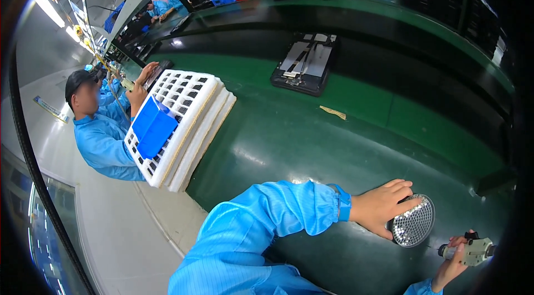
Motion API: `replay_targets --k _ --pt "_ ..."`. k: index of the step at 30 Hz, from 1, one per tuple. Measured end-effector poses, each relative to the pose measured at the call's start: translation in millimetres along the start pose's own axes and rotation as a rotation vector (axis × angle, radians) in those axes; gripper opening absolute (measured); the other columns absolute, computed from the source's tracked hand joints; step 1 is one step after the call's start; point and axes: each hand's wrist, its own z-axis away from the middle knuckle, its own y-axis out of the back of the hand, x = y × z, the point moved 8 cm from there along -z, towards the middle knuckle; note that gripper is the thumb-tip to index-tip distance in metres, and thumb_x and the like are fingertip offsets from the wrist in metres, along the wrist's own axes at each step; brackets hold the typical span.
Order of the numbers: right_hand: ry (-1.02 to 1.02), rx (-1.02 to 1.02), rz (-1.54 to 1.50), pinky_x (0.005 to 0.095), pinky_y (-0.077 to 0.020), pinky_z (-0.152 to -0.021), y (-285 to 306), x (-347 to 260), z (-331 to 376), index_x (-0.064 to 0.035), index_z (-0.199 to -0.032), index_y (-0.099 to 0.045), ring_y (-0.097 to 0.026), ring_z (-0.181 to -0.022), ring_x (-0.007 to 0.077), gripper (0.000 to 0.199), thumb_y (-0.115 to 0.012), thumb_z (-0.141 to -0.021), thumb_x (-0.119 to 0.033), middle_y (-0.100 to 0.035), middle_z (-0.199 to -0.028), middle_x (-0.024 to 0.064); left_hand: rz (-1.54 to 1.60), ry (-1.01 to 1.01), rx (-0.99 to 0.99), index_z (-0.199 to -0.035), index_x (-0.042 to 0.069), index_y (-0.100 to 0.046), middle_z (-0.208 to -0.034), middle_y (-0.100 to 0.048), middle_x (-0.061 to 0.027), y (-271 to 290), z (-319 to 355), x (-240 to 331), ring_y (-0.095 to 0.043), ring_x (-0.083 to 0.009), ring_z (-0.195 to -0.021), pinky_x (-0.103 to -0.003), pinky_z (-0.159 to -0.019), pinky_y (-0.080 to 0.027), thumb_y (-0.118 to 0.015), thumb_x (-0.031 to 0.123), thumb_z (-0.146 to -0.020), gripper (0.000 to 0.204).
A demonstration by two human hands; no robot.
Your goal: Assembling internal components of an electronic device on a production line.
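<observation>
Head view, and straight down to the lower right: reaching over the green bench (261, 156) with the left hand (381, 206), fanned wide, with one finger laid across a round silver dish (417, 224) and with the thumb at its rim. Unclear whether gripping that rim or just touching.

Across to the right edge now: wrapping the right hand (453, 262) tightly around a pale electric screwdriver (476, 251), with the front end pointing toward the dish, near it but apart.

Up the bench: lying there, an opened dark tablet-like device (306, 65), and nearer, a small yellowish strip (332, 112). Away to the left: stacked white foam trays (200, 133), topped by a blue bin (153, 128). Just beyond those, in blue clothing and a dark cap: a co-worker (105, 144).
</observation>
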Motion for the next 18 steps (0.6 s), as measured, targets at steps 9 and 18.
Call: replay_targets --k 9,18 --pt "0.048 -0.015 0.015 0.0336 -0.0432 -0.076 -12 -12 6 0.0057 -0.128 -0.037 -0.049 -0.072 0.0144 0.048 -0.055 -0.091 -0.019 -0.05 -0.079 0.0058 -0.006 0.022 -0.046 -0.135 0.002 -0.036 -0.12 -0.042 -0.0228 -6 -4 -1 -0.04 -0.0433 -0.119 -0.052 -0.103 -0.032 -0.078 0.04 -0.062 0.093" --pt "0.044 0.023 0.015 0.0338 -0.0439 -0.074 -19 -24 6 0.0057 -0.125 -0.037 -0.05 -0.069 0.0152 0.046 -0.056 -0.09 -0.018 -0.05 -0.076 0.0064 -0.02 0.039 -0.107 -0.139 0.003 -0.033 -0.131 -0.04 -0.0258 -9 -3 0 -0.035 -0.0444 -0.126 -0.053 -0.106 -0.028 -0.075 0.042 -0.068 0.091"
